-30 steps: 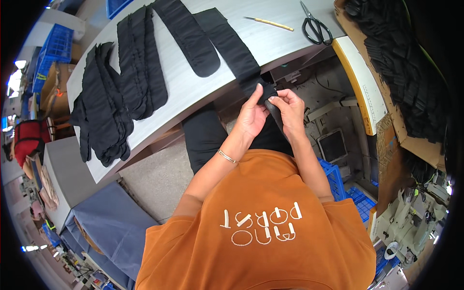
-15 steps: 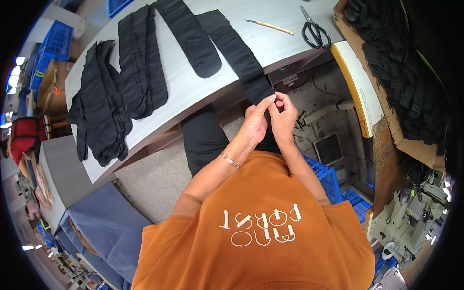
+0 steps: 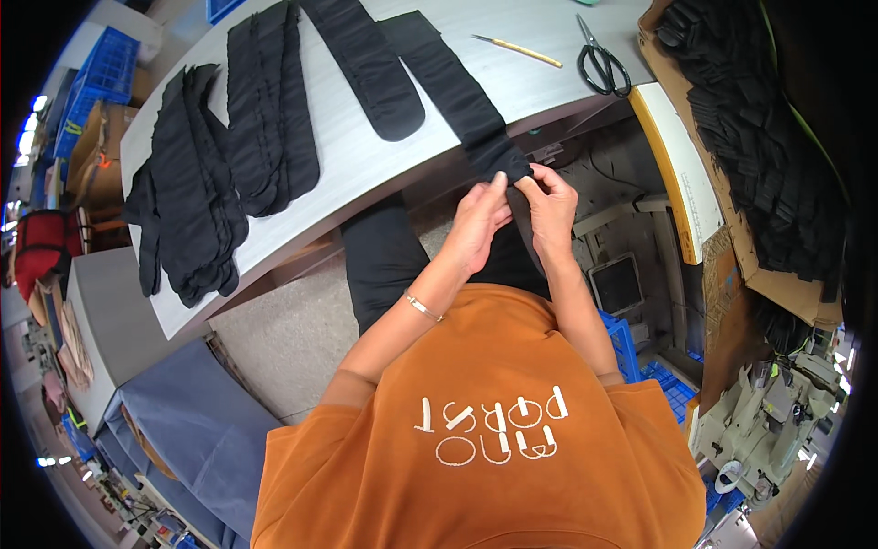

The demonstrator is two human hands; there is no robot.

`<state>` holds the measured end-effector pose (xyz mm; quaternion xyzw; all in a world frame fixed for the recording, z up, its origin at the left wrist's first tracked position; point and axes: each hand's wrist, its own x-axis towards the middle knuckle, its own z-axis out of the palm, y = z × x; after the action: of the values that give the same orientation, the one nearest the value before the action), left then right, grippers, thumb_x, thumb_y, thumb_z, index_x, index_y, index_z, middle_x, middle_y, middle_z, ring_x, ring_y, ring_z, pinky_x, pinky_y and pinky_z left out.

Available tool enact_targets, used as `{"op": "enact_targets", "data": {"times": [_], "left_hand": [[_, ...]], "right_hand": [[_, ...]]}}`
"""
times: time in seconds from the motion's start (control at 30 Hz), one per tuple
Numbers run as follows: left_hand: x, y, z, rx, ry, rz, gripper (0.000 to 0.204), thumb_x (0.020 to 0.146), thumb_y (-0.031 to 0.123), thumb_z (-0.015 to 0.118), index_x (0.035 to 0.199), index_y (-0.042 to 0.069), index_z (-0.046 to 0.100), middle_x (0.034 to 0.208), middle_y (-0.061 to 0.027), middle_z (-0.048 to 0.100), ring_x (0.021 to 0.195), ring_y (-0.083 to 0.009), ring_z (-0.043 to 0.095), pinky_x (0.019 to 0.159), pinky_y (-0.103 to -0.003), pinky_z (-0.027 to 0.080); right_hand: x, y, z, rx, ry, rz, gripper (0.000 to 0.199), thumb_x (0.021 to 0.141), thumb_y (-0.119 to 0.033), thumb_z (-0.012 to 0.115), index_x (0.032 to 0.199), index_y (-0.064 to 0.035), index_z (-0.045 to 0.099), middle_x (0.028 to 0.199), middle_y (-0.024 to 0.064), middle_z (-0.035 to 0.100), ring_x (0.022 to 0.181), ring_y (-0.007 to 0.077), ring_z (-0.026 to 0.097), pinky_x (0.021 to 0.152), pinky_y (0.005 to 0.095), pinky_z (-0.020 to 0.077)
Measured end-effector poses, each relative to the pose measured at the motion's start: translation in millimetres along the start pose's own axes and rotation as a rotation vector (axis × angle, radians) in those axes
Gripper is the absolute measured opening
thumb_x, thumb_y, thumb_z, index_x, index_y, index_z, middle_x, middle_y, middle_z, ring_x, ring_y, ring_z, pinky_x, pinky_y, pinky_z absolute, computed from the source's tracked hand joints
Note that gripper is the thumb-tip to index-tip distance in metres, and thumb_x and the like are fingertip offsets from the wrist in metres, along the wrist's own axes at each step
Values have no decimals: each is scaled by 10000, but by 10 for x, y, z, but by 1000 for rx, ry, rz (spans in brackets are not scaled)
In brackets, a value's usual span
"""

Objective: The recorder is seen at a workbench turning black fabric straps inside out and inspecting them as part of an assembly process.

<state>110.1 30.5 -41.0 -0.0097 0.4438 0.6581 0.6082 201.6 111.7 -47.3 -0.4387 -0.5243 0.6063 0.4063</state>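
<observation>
A long black fabric strip runs from the table over its near edge to my hands. My left hand pinches the strip's near end between thumb and fingers. Close beside it, my right hand is closed on the same end at its right corner. A narrow dark tail hangs below the fingers, between the hands. To the left of this strip, another black strip with a rounded end lies flat. Further left are overlapping stacks of black strips and a fanned pile.
On the grey-white table lie a thin wooden-handled tool and black-handled scissors. A cardboard box filled with black pieces stands at the right. Blue crates sit below, with machinery at lower right.
My hands have moved slightly apart along the strip's end, the right one shifting a little right. More of the dark tail shows between them. The view has shifted slightly.
</observation>
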Motion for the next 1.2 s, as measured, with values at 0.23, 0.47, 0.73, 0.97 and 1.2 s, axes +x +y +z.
{"op": "enact_targets", "data": {"times": [0.23, 0.47, 0.73, 0.97, 1.2], "left_hand": [[58, -81, -243, -140, -47, 138, 143, 906, 162, 719, 935, 109, 589, 882, -2, 627, 844, -122, 611, 807, -303, 516], [188, -2, -350, 31, -44, 43, 127, 889, 66, 683, 866, 52, 559, 722, -17, 587, 595, -116, 557, 590, -301, 491], [282, 28, -528, -451, -241, -277, 71, 897, 88, 647, 875, 38, 602, 802, -66, 627, 721, -175, 582, 700, -329, 491], [154, 101, -81, -451, -188, -124, 298, 930, 274, 691, 1074, 18, 641, 1087, -108, 655, 1050, -211, 604, 972, -344, 469], [2, 76, 103, -223, -74, 83, 295, 910, 247, 717, 1039, -17, 691, 1032, -80, 715, 1030, -152, 631, 955, -304, 465]], "right_hand": [[-49, -20, -8, 99, -87, 123, 108, 837, 28, 703, 945, 27, 706, 872, 3, 687, 751, 40, 595, 679, 189, 480], [-161, 18, 19, -553, -5, -364, 139, 824, -21, 708, 957, 15, 687, 806, 41, 693, 723, 74, 607, 676, 236, 488], [-69, 27, 59, -429, -20, -227, 128, 789, -54, 719, 896, 1, 675, 771, 78, 690, 678, 161, 636, 637, 300, 496], [-134, -37, 61, -226, -102, -62, 86, 820, -11, 708, 886, 16, 661, 761, -18, 650, 662, 25, 536, 608, 201, 454], [-161, -67, 120, -599, 192, -367, 464, 739, -92, 802, 1109, 7, 541, 991, 101, 633, 803, 151, 586, 751, 304, 498]]}}
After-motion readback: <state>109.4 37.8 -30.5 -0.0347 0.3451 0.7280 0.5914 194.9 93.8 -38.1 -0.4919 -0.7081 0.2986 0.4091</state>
